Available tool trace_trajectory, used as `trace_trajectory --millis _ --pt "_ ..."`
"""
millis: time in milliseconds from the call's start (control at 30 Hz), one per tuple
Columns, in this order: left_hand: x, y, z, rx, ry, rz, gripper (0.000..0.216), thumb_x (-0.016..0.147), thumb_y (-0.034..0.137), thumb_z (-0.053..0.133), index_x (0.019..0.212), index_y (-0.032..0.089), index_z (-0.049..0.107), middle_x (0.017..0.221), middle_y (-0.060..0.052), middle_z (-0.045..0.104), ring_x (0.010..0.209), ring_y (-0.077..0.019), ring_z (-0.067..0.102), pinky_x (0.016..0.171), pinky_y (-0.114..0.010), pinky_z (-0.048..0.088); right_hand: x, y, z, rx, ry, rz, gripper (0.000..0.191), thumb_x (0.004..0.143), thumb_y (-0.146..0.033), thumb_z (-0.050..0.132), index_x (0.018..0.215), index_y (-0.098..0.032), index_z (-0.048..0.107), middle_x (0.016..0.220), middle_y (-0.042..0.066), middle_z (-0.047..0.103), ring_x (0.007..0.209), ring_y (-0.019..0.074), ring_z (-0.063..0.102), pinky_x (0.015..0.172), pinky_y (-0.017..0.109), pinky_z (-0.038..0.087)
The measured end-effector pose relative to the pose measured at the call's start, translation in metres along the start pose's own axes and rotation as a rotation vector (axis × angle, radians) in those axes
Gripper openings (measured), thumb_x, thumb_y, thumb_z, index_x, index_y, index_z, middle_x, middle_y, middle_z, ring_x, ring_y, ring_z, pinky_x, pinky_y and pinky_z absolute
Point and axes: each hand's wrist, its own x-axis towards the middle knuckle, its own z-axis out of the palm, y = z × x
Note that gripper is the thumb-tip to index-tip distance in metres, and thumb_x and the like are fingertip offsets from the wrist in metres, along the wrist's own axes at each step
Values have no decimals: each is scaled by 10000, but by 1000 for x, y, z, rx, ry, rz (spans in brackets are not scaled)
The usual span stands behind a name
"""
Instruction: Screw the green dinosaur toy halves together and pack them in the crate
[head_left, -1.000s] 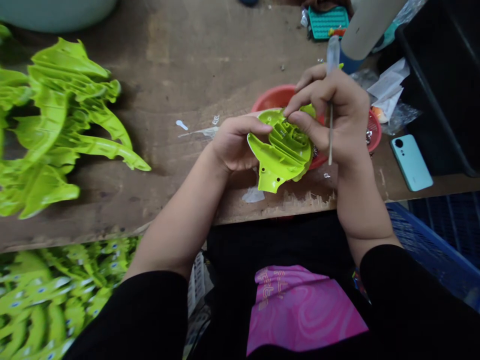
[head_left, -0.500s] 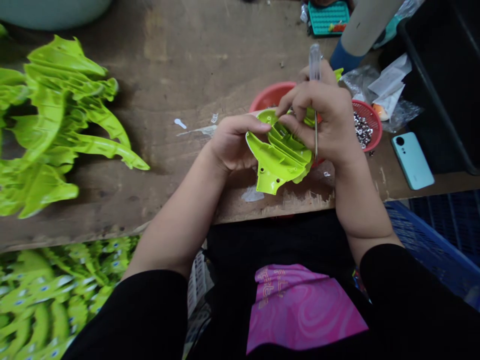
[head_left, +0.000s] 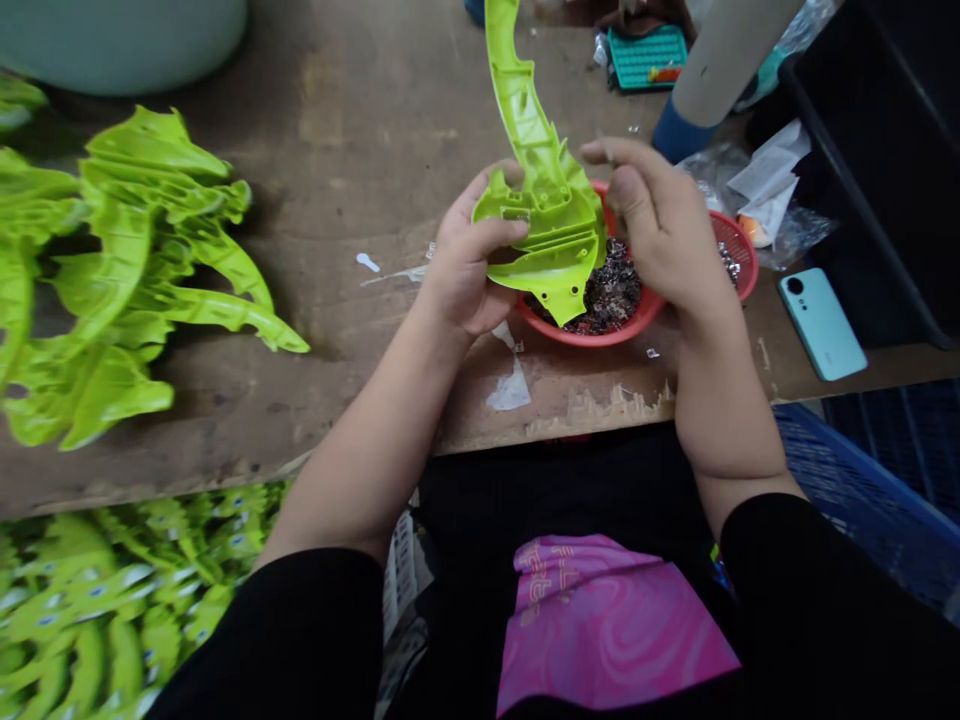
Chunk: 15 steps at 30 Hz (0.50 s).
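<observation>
Just one green shell [head_left: 551, 215] in hand here. It's held up over the red bowl [head_left: 637, 315] near the front edge of the surface [head_left: 360, 130], with the long curved neck pointing up and away and the hollow ribbed side facing the camera. The left hand [head_left: 465, 270] has it, grip closed on the shell's left edge.

The right hand [head_left: 664, 240] sits just beside the shell's right edge with its fingers loosely curled. Honestly can't tell if that grip is pinching anything.

I count one bowl, full of small dark metal bits, way too many to count. Far left on the surface is a heap [head_left: 135, 250] of the same green parts, too tangled to count. Below the edge there's a second batch [head_left: 90, 600] with printed eyes. One phone [head_left: 821, 325] lies face down right of the bowl, and one teal tray [head_left: 645, 45] is at the back.
</observation>
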Motion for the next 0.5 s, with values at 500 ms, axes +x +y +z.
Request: trace_trajectory --millis 500 --pt "-6 -9 0 25 -60 85 420 772 322 947 1056 326 636 1086 20 799 1425 -331 689 1115 -464 622 -2 -15 3 56 -13 98 262 730 -330 987 721 -255 737 698 11 659 755 241 679 854 472 665"
